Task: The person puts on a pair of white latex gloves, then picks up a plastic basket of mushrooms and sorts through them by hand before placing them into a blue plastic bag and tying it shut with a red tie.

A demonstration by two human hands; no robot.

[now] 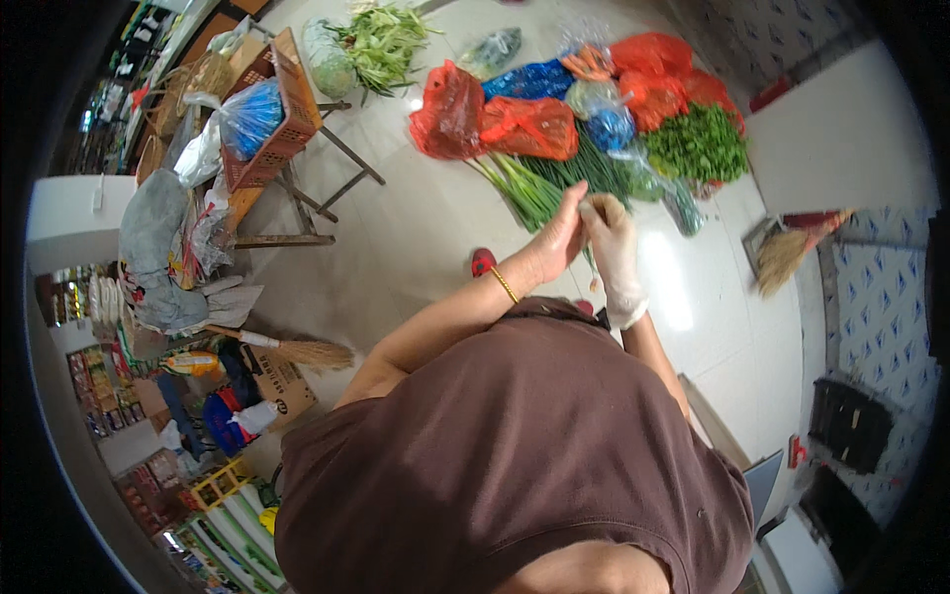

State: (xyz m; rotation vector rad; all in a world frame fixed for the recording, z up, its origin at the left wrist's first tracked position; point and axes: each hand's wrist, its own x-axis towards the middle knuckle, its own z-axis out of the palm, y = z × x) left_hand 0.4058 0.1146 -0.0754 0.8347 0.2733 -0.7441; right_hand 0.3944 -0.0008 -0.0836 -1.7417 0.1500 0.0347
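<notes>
My left hand [560, 236], bare with a gold bracelet at the wrist, is raised in front of my waist. Its fingers meet those of my right hand [613, 249], which wears a thin whitish glove. Whether anything small is pinched between them is hidden. Beyond the hands, green scallions [531, 197] lie on the tiled floor. Darker, thinner green stalks [594, 165] lie beside them, partly under a red plastic bag [528, 128]. Leafy green herbs [698, 145] are heaped to the right.
More bags, including a blue one [528, 80], lie behind the scallions. At left, a folding-legged table carries a reddish plastic crate [297, 111]. A straw broom [315, 354] and a cardboard box [286, 382] are lower left. Another broom [783, 260] stands by the right wall.
</notes>
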